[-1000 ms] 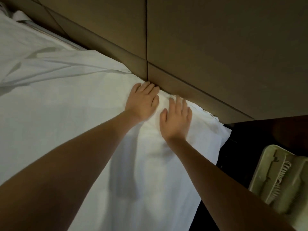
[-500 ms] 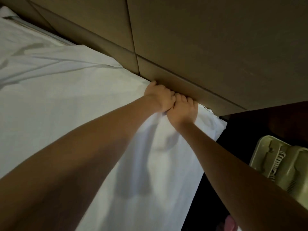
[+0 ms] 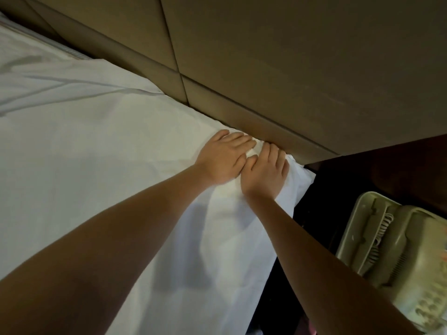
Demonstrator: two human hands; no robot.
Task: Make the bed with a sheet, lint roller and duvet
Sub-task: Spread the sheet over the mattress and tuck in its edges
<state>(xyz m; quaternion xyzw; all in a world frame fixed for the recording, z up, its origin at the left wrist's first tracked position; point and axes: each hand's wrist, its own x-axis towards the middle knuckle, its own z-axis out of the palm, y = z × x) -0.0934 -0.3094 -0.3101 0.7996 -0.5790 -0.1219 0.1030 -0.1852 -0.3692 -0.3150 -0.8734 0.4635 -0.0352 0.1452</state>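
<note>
White fabric sheet (image 3: 96,165) covering lower left and centre, its far corner pressed at mid-frame by left hand (image 3: 223,158) and right hand (image 3: 266,171) (fingers flat, gripping nothing) beside the brown padded headboard (image 3: 278,68) above; sheet-laying step, next probably tucking that edge downward.

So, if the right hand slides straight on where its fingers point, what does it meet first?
Most likely the brown headboard panel: the right hand lies flat on the sheet with its fingertips nearly at the panel's lower edge.
</note>
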